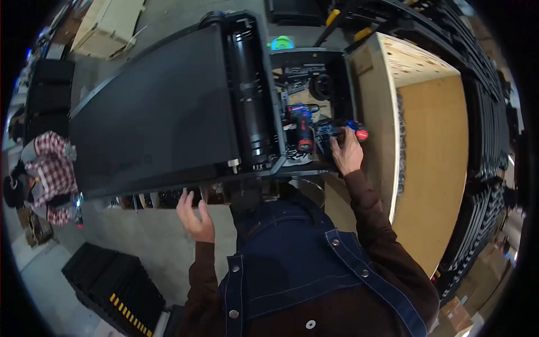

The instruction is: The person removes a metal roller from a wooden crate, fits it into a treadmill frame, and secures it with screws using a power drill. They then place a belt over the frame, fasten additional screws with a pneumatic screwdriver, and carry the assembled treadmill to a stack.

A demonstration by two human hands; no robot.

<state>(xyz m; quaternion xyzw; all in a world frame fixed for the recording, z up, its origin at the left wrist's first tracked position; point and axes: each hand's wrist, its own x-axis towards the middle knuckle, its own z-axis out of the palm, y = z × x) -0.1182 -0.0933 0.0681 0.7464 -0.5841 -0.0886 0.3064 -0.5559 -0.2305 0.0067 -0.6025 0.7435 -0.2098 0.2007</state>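
Observation:
My right hand (347,153) reaches over the right edge of a dark tray, its fingers closed on a blue and black power tool with a red end (361,134). Beside it in the tray (347,73) lie a red and black cordless drill (304,132), a blue drill (306,108), black rings (321,86) and small metal parts. My left hand (196,216) is raised just below the front edge of the black treadmill-like deck (157,106), fingers apart and holding nothing.
An open plywood crate (429,140) stands at the right, close to my right arm. Black stacked parts (112,286) stand at the lower left. Another person in a checkered shirt (55,168) stands at the far left. Bins (174,199) sit beneath the deck.

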